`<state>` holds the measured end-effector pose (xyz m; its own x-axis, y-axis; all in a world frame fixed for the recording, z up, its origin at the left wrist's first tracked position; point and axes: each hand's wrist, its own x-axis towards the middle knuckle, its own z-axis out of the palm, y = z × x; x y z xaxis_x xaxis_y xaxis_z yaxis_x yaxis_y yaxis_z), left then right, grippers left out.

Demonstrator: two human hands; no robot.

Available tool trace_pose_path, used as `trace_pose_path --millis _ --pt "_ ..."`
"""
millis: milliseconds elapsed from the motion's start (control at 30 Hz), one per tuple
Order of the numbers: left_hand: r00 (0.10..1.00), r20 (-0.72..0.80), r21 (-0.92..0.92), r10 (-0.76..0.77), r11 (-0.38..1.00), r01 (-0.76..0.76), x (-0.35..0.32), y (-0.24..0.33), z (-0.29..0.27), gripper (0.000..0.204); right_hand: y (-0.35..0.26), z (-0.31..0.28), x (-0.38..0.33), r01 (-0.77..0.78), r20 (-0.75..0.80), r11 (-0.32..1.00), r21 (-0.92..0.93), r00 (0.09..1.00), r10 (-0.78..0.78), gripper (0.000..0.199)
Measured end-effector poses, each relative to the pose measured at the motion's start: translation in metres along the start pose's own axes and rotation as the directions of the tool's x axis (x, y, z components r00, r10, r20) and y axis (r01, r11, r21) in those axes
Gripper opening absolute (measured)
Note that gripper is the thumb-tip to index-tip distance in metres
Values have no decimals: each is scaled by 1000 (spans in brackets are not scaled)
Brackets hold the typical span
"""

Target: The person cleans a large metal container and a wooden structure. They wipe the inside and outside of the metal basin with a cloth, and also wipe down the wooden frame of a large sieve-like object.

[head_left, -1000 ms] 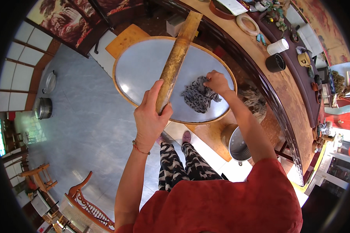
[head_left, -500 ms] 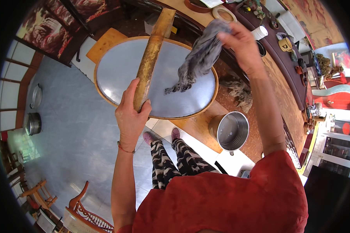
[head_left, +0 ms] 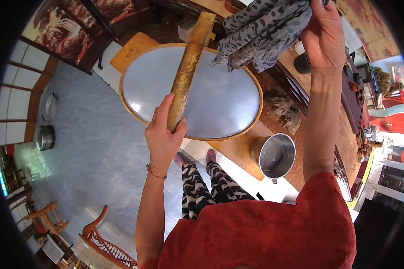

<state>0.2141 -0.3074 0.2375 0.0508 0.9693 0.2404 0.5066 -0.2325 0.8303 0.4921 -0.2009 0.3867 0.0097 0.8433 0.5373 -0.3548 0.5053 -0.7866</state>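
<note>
My left hand [head_left: 164, 134] grips the near end of a long, worn bamboo piece [head_left: 187, 74], yellow-brown with a node line across it. The bamboo slants away from me over a round panel [head_left: 226, 103] with a smooth pale grey face and a thin wooden rim. Whether it touches the panel, I cannot tell. Raised at the upper right, my right hand [head_left: 324, 42] clutches a grey cloth [head_left: 267, 38] with dark spots. The cloth hangs in folds past the panel's far right edge, and its top is cut off by the picture's edge.
A metal pot [head_left: 278, 154] stands right of the panel on a wooden bench [head_left: 238, 150]. Behind it is a fibrous clump [head_left: 285, 112]. A long wooden table [head_left: 343, 134] runs along the right. Metal pots [head_left: 45, 137] sit on the floor at left, a carved chair [head_left: 105, 242] lower left.
My right hand has lifted the cloth up and to the right, away from over the panel, and the cloth has spread out. My left hand keeps its hold on the bamboo. The whole view has shifted slightly.
</note>
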Motion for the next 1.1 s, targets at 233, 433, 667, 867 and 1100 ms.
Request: trace_pose_path --millis 233,433,667,867,1100 --pt "999 10 -1 -47 999 47 -3 1 -5 54 30 -12 1 -236 48 971 -47 970 239 40" --pt "999 9 20 42 999 -42 2 -1 0 55 97 -63 -48 -339 -164 806 -486 941 297 14" --pt "999 21 72 40 997 -41 1 -2 -4 56 152 -78 -231 -297 -42 360 -884 819 573 39" --pt "996 83 93 -36 995 28 3 6 3 54 227 -87 -184 -152 -166 251 -956 985 -36 40" --pt "992 99 119 -81 991 69 -2 3 -11 57 233 0 -288 17 22 18 -1000 916 401 41"
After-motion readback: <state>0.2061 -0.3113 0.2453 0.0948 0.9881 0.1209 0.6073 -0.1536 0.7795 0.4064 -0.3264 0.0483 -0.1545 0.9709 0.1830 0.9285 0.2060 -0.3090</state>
